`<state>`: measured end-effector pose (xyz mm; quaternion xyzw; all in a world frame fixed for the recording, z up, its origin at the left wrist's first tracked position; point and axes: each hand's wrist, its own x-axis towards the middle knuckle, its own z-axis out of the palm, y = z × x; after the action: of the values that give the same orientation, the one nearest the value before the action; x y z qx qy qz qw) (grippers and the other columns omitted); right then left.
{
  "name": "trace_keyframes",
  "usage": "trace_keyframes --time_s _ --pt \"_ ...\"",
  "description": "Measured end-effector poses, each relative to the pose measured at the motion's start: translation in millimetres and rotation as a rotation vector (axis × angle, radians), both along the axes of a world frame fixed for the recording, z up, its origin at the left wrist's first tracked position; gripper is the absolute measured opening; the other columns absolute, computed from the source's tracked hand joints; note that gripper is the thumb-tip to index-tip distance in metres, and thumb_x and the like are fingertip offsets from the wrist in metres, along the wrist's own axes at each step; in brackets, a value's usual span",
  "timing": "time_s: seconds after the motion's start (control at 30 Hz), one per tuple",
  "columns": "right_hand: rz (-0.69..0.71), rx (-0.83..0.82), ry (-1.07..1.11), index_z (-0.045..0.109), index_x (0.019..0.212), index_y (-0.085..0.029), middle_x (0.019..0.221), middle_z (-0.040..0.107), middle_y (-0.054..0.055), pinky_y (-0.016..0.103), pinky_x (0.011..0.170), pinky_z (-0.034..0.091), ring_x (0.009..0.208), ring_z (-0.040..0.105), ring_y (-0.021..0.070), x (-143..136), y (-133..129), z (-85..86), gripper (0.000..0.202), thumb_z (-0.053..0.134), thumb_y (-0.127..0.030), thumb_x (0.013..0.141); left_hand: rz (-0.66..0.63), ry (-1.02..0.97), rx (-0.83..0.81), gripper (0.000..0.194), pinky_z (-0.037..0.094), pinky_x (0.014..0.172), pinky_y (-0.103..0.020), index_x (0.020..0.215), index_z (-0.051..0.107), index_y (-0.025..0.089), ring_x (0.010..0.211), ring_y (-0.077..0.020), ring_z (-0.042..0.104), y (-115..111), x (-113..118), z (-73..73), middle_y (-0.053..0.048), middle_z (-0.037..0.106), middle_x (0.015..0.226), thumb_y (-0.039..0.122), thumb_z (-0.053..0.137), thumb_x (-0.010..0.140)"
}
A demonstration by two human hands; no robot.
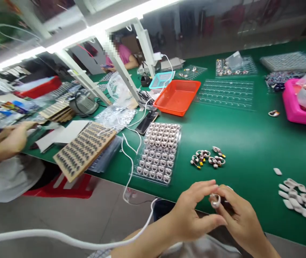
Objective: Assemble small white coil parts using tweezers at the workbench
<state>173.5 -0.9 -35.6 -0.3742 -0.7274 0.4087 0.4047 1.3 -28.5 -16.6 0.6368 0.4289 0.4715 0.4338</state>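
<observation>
A shiny silver ring [215,201] is pinched in the fingers of my right hand [240,215], near the table's front edge. My left hand [190,213] is beside it, its thumb apart from its stretched fingers. The left fingertips meet the right hand just above the ring, and nothing shows clearly in their grip. Beyond my hands lies a small heap of rings [205,156] with dark, white and yellow parts. To the left, a clear plastic tray [179,138] carries rows of silver rings.
Small white pieces [294,195] lie at right. Farther back are an orange basket [178,95], a pink basket [289,102], a clear tray [228,94] and a phone [146,122]. A white cable [131,168] hangs over the edge. A co-worker's arm [10,141] is at left.
</observation>
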Motion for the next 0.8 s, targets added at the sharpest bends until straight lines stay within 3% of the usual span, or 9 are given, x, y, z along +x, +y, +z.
trace_keyframes --time_s 0.07,0.13,0.23,0.37,0.47,0.53,0.6,0.8 --pt "0.020 0.094 -0.075 0.064 0.096 -0.023 0.077 0.067 0.002 0.024 0.054 0.051 0.060 0.062 0.0156 1 5 0.9 0.009 0.056 -0.023 0.094 0.106 0.143 0.106 0.056 0.055 0.094 -0.044 0.121 0.067 0.020 0.106 -0.0290 0.066 1 -4 2.3 -0.017 0.068 0.117 0.033 0.086 0.070" --pt "0.016 0.178 -0.119 0.064 0.101 -0.023 0.081 0.068 0.003 0.025 0.057 0.054 0.064 0.065 0.0167 -2 7 -2.5 0.011 0.056 -0.023 0.093 0.184 0.280 0.185 0.032 0.058 0.079 -0.039 0.105 0.072 0.017 0.088 -0.0244 0.065 2 -7 5.5 -0.013 0.068 0.096 0.028 0.080 0.076" --pt "-0.031 0.285 -0.163 0.063 0.109 -0.022 0.089 0.070 0.006 0.027 0.063 0.057 0.071 0.069 0.0185 -9 8 -9.8 0.017 0.057 -0.022 0.093 0.146 0.447 0.243 0.010 0.056 0.069 -0.033 0.091 0.072 0.015 0.077 -0.0214 0.064 5 -13 13.4 -0.011 0.069 0.082 0.019 0.068 0.082" --pt "-0.012 0.335 -0.206 0.061 0.121 -0.020 0.102 0.071 0.010 0.030 0.070 0.058 0.082 0.072 0.0211 -19 10 -10.4 0.027 0.054 -0.019 0.095 0.081 0.564 0.225 0.010 0.057 0.070 -0.032 0.088 0.071 0.015 0.077 -0.0213 0.069 14 -34 26.1 -0.010 0.074 0.082 0.012 0.064 0.081" --pt "0.015 0.275 -0.216 0.056 0.130 -0.022 0.107 0.069 0.010 0.029 0.062 0.058 0.068 0.068 0.0172 -19 12 -5.5 0.034 0.051 -0.018 0.097 0.253 0.632 0.219 0.019 0.059 0.078 -0.032 0.095 0.070 0.018 0.082 -0.0195 0.072 29 -62 29.0 -0.007 0.077 0.089 0.007 0.058 0.085" --pt "0.000 0.247 -0.209 0.055 0.132 -0.023 0.106 0.068 0.010 0.029 0.058 0.056 0.062 0.065 0.0153 -14 12 -3.5 0.036 0.052 -0.019 0.097 0.405 0.726 0.278 0.021 0.060 0.078 -0.030 0.096 0.070 0.019 0.082 -0.0180 0.073 42 -83 25.7 -0.007 0.078 0.093 0.007 0.056 0.086" --pt "-0.022 0.238 -0.204 0.056 0.130 -0.024 0.105 0.068 0.009 0.029 0.058 0.057 0.062 0.064 0.0152 -7 12 -3.5 0.034 0.053 -0.019 0.096 0.456 0.753 0.302 0.020 0.060 0.082 -0.035 0.098 0.070 0.017 0.088 -0.0207 0.073 56 -101 19.5 -0.010 0.077 0.097 0.008 0.056 0.087" --pt "-0.016 0.203 -0.211 0.057 0.124 -0.023 0.102 0.067 0.009 0.028 0.060 0.057 0.067 0.065 0.0160 7 7 -7.9 0.028 0.052 -0.017 0.097 0.360 0.864 0.369 0.017 0.059 0.084 -0.038 0.092 0.073 0.019 0.093 -0.0225 0.071 82 -124 2.7 -0.009 0.075 0.097 0.011 0.058 0.089"
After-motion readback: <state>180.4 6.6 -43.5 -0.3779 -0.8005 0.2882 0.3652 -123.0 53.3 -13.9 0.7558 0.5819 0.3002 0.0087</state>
